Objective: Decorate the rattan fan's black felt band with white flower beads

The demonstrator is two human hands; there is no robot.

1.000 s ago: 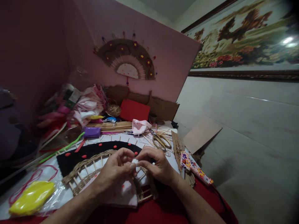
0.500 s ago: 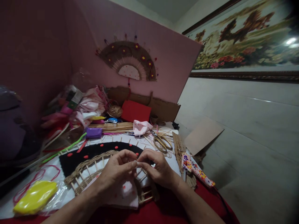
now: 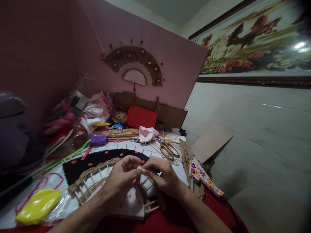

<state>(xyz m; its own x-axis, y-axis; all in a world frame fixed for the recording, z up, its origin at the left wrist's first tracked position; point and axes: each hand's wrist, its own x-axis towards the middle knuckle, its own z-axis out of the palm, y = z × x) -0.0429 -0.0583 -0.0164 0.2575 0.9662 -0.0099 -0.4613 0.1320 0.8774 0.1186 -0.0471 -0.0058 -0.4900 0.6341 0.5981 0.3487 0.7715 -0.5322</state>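
My left hand (image 3: 120, 181) and my right hand (image 3: 162, 176) meet fingertip to fingertip, both pinching a small white lump (image 3: 140, 169). They hover over a half-made fan (image 3: 97, 173) lying flat on the table, with woven rattan bands, wooden ribs, a black arc dotted with red, and a white red-dotted cloth centre (image 3: 132, 204). The left forearm hides part of the cloth centre.
Gold-handled scissors (image 3: 167, 149) and loose sticks lie just behind the fan. A flower-patterned glue gun (image 3: 205, 179) lies at the right, a yellow lump in plastic (image 3: 37, 207) at the left. Cloth, a twine ball (image 3: 119, 116) and a red box (image 3: 141, 117) crowd the back; a finished fan (image 3: 134, 66) hangs on the pink wall.
The hands stay together over the fan, kneading the white lump; fingers shift slightly. The view has tilted a little, so everything sits slightly lower and to the right.
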